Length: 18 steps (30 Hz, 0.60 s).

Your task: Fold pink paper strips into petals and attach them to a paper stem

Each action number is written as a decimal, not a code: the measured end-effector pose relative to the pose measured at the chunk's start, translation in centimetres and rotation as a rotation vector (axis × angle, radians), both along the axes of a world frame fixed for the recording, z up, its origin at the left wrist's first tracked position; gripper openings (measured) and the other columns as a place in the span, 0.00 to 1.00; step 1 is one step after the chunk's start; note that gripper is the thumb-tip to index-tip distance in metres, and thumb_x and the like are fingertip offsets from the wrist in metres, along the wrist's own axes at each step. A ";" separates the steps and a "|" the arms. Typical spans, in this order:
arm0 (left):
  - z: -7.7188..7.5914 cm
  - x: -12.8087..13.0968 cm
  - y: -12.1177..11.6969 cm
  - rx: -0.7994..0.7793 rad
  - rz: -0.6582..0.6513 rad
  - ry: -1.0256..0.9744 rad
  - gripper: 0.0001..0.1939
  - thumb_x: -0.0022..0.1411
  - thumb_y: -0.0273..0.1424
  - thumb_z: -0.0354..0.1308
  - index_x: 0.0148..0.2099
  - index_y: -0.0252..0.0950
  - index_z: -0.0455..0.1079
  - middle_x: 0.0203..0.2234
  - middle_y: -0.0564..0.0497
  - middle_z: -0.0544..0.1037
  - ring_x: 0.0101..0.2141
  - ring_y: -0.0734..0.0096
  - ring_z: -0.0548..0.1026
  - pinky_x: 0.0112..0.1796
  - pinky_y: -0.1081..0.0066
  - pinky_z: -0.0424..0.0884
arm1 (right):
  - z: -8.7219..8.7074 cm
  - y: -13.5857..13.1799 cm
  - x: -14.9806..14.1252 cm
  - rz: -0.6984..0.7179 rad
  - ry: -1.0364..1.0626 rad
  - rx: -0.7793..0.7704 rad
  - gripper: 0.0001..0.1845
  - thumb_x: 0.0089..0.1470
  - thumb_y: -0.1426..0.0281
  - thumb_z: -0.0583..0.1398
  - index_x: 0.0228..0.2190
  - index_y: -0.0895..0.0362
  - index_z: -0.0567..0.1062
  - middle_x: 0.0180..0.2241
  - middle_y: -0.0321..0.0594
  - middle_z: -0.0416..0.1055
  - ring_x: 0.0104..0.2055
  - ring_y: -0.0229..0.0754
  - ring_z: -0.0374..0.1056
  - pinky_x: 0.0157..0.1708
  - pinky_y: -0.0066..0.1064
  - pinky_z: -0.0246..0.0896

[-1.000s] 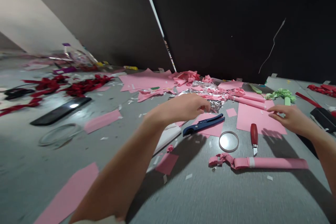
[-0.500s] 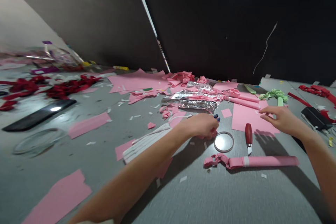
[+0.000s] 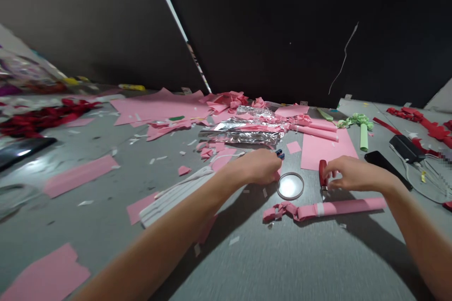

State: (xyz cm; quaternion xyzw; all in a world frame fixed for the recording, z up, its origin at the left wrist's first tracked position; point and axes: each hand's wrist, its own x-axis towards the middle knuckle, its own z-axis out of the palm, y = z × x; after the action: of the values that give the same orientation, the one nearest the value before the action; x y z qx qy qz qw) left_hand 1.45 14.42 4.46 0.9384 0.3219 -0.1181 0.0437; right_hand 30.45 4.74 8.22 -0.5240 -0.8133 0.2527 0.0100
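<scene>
My left hand (image 3: 262, 166) is closed, with a small dark blue piece (image 3: 280, 154) sticking out past its fingers; most of what it holds is hidden. Right of it lies a thin brownish ring (image 3: 290, 186), like a narrow roll of tape. My right hand (image 3: 348, 174) is beside a craft knife with a red handle (image 3: 322, 172). Its thumb and fingers are apart at the handle's right side, and the knife still rests on the table. In front of both hands lies a rolled pink paper tube (image 3: 353, 206) with a folded, chain-like end and a white band.
Behind the hands lie crinkled foil (image 3: 243, 136), pink sheets (image 3: 158, 106) and paper scraps. White folded strips (image 3: 173, 197) lie under my left forearm. A black phone (image 3: 388, 169) and a charger with cables (image 3: 407, 148) are at the right. A black panel (image 3: 264, 33) rises behind.
My right hand has moved left and down from above the pink sheet to the red-handled knife. My left hand remains closed near the ring. The view has turned slightly right.
</scene>
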 end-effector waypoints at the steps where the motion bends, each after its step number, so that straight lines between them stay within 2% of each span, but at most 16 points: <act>1: 0.0 0.0 -0.1 0.006 -0.004 0.004 0.10 0.64 0.31 0.62 0.32 0.34 0.82 0.27 0.41 0.80 0.25 0.64 0.73 0.30 0.66 0.62 | -0.4 0.2 0.1 -0.004 -0.002 0.017 0.12 0.58 0.77 0.66 0.40 0.51 0.86 0.41 0.39 0.85 0.43 0.48 0.78 0.43 0.35 0.68; 6: 0.3 0.0 -0.1 0.018 -0.022 0.009 0.09 0.63 0.31 0.63 0.33 0.35 0.82 0.27 0.42 0.80 0.25 0.63 0.73 0.29 0.65 0.61 | -3.1 1.6 0.6 0.062 -0.081 0.205 0.26 0.54 0.89 0.60 0.43 0.50 0.85 0.51 0.40 0.82 0.51 0.48 0.76 0.49 0.35 0.67; 8: 0.3 -0.1 0.0 0.018 -0.025 0.008 0.10 0.64 0.32 0.62 0.34 0.35 0.83 0.27 0.42 0.80 0.25 0.63 0.73 0.29 0.65 0.62 | -4.3 2.2 0.7 0.093 -0.131 0.243 0.28 0.50 0.91 0.60 0.41 0.50 0.85 0.50 0.40 0.82 0.51 0.48 0.74 0.48 0.35 0.67; 10: 0.2 -0.1 0.1 0.018 -0.025 0.008 0.11 0.65 0.34 0.62 0.34 0.36 0.83 0.28 0.42 0.80 0.26 0.63 0.73 0.29 0.65 0.62 | -5.1 2.7 1.0 0.090 -0.163 0.257 0.25 0.50 0.90 0.61 0.39 0.51 0.85 0.46 0.42 0.82 0.49 0.50 0.73 0.47 0.36 0.66; 13: -0.1 -0.2 0.3 0.022 -0.020 0.009 0.11 0.65 0.34 0.62 0.35 0.34 0.83 0.29 0.40 0.80 0.27 0.62 0.75 0.29 0.65 0.63 | -5.7 3.4 1.9 0.030 -0.201 0.289 0.18 0.55 0.86 0.63 0.37 0.53 0.85 0.42 0.46 0.82 0.48 0.53 0.71 0.44 0.38 0.65; 18: -0.3 -0.1 0.1 0.033 -0.027 -0.013 0.09 0.63 0.31 0.63 0.36 0.33 0.83 0.30 0.38 0.81 0.30 0.58 0.77 0.31 0.64 0.65 | -6.3 4.3 3.4 -0.128 -0.248 0.374 0.12 0.59 0.76 0.67 0.44 0.53 0.84 0.45 0.50 0.81 0.51 0.56 0.72 0.44 0.39 0.66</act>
State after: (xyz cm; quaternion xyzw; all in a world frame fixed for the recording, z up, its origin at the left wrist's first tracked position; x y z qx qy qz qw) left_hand 1.35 14.54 4.12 0.9439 0.3110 -0.1074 0.0286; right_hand 33.83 9.08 1.88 -0.5905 -0.8062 0.0302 0.0227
